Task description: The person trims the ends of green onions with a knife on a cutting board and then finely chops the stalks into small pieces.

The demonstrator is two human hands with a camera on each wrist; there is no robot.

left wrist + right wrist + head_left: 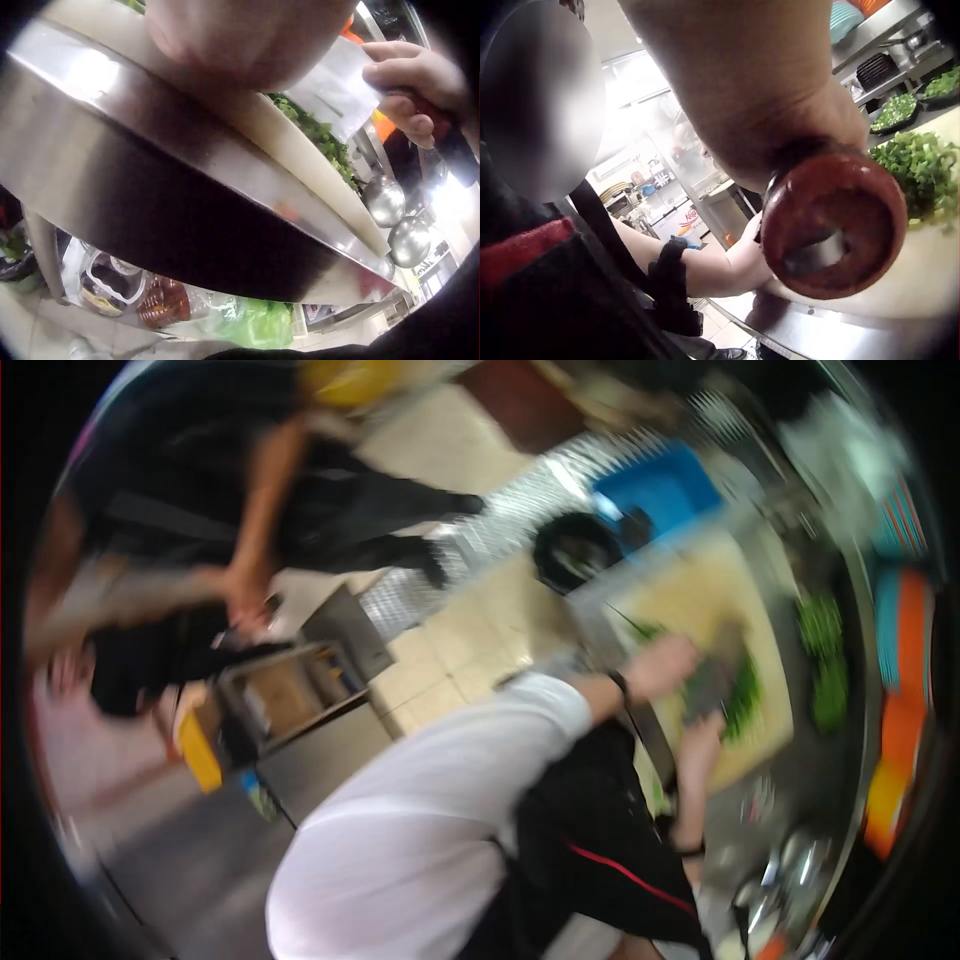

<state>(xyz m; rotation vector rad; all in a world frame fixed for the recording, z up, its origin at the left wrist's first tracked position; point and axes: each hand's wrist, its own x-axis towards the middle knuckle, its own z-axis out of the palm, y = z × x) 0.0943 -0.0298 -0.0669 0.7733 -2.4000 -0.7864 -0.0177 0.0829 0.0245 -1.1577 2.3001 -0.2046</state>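
My right hand (705, 738) grips a cleaver (334, 94) by its red-brown handle (832, 225). A scrap of green clings to the broad blade, which stands over chopped green onions (919, 169) on a pale cutting board (765, 650). On the blade's other side, my left hand (662, 665) is low over the board, near some green stalks (640, 625). In the left wrist view that hand (247, 37) fills the top and its fingertips are out of sight, so I cannot tell what it holds.
Containers of chopped greens (822, 625) line the counter behind the board. Metal ladles (386, 201) lie to the right. Stacked orange bowls (905, 630) stand farther back. A blue tub (660, 495) and black bucket (575, 550) are off to the left. Another person (250, 560) stands behind.
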